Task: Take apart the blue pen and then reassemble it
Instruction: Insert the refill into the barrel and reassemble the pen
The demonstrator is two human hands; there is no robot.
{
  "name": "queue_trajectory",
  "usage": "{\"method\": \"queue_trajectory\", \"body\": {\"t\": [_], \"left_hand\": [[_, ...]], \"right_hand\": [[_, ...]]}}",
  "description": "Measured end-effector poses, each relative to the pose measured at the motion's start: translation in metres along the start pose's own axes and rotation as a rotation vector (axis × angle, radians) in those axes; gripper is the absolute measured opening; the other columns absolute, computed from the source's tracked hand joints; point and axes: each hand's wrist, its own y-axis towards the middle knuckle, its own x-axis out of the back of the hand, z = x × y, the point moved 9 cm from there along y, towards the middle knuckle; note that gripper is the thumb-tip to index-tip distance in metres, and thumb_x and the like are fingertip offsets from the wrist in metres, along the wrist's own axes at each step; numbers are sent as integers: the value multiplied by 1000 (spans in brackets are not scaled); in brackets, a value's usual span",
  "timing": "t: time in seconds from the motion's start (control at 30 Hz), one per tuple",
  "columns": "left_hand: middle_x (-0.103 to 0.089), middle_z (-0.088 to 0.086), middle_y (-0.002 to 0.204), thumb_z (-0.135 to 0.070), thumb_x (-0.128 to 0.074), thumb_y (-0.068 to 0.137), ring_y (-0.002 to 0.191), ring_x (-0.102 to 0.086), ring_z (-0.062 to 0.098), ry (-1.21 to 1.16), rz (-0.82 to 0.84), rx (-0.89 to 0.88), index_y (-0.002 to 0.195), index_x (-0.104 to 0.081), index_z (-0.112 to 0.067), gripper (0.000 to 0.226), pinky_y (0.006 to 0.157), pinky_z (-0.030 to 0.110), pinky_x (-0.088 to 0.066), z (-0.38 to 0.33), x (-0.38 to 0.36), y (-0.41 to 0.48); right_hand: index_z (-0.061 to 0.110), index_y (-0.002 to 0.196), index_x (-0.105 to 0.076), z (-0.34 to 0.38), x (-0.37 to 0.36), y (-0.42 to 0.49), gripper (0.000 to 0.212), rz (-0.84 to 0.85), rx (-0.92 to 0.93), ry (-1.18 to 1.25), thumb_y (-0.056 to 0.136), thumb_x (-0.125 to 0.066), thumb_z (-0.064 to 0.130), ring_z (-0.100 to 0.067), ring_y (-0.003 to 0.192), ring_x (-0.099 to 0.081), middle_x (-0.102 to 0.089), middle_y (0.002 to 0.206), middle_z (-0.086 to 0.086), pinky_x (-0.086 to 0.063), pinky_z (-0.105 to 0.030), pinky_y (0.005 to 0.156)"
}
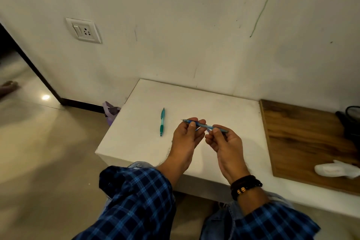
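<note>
I hold the blue pen [204, 126] level above the white table [224, 107], its thin tip pointing left. My left hand [188, 135] pinches the tip end between thumb and fingers. My right hand [222, 140] pinches the rear end. The pen's middle shows between the two hands, and I cannot tell whether its halves are joined or apart.
A green pen [162, 122] lies on the table to the left of my hands. A wooden panel [303, 138] adjoins the table on the right, with a white crumpled cloth [335, 169] on it. A wall stands behind, and a purple bag [111, 112] sits on the floor at left.
</note>
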Motion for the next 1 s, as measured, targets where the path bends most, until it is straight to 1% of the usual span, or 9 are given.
{"method": "queue_trajectory", "body": {"t": [0.1, 0.27, 0.33, 0.4, 0.47, 0.5, 0.63, 0.8, 1.0], "left_hand": [[-71, 7, 118, -18, -38, 106, 111, -69, 19, 4, 17, -14, 116, -59, -10, 24, 98, 34, -54, -1, -1, 0], [-69, 10, 119, -20, -38, 106, 115, -66, 22, 9, 42, -83, 125, -57, -10, 28, 100, 34, -53, -7, 0, 3], [-69, 10, 116, -21, -36, 107, 114, -66, 24, 10, 41, -87, 128, -58, -16, 31, 98, 37, -53, -7, 1, 6], [-68, 8, 108, -23, -37, 107, 108, -68, 23, 68, 44, -87, 126, -60, -22, 31, 94, 36, -55, -9, 1, 7], [-66, 3, 103, -27, -39, 106, 102, -67, 22, 242, 53, -98, 125, -62, -29, 30, 89, 32, -57, -10, -1, 7], [-66, -1, 103, -30, -40, 106, 100, -66, 18, 354, 64, -102, 126, -62, -32, 30, 86, 29, -58, -10, -3, 6], [-68, -8, 107, -35, -48, 102, 94, -66, 11, 684, 153, -121, 129, -62, -35, 30, 81, 22, -56, -6, -13, 0], [-71, -4, 111, -34, -52, 100, 89, -61, 7, 904, 170, -154, 131, -62, -28, 33, 92, 31, -55, -5, -16, 2], [-69, -7, 123, -33, -54, 100, 98, -59, 2, 983, 187, -182, 131, -63, -29, 33, 87, 14, -42, -3, -18, 4]], "right_hand": [[8, 114, -67, -2, 1, 2, 17, 3, -11, -5, 101, -57, 13, -19, 84, -73, -71, 101, -17, -62, -28, 78], [8, 115, -71, -3, 3, 3, 22, 141, -152, 70, 99, -60, 19, -24, 88, -75, -75, 99, -14, -62, -31, 78], [12, 115, -72, -5, 6, 4, 24, 149, -143, -83, 99, -60, 26, -23, 89, -75, -75, 101, -10, -62, -30, 76], [17, 115, -72, -1, 10, 7, 25, 108, -11, -418, 98, -62, 33, -20, 92, -73, -74, 105, -3, -63, -28, 75], [22, 114, -71, 8, 10, 9, 23, 59, 171, -683, 98, -62, 37, -15, 97, -69, -72, 107, 6, -62, -30, 82], [25, 113, -71, 13, 9, 8, 21, 42, 233, -711, 99, -61, 36, -12, 98, -68, -71, 107, 10, -61, -30, 84], [28, 110, -70, 25, 7, 7, 15, 47, 238, -487, 101, -58, 28, -10, 89, -72, -72, 105, 12, -61, -24, 71], [21, 108, -73, 21, 15, 15, 16, 37, 122, -292, 101, -59, 24, -18, 89, -75, -76, 100, 2, -63, -31, 74], [16, 108, -73, 19, 22, 18, 16, 43, 51, -260, 101, -60, 22, -20, 90, -76, -77, 99, -3, -63, -33, 76]]}}
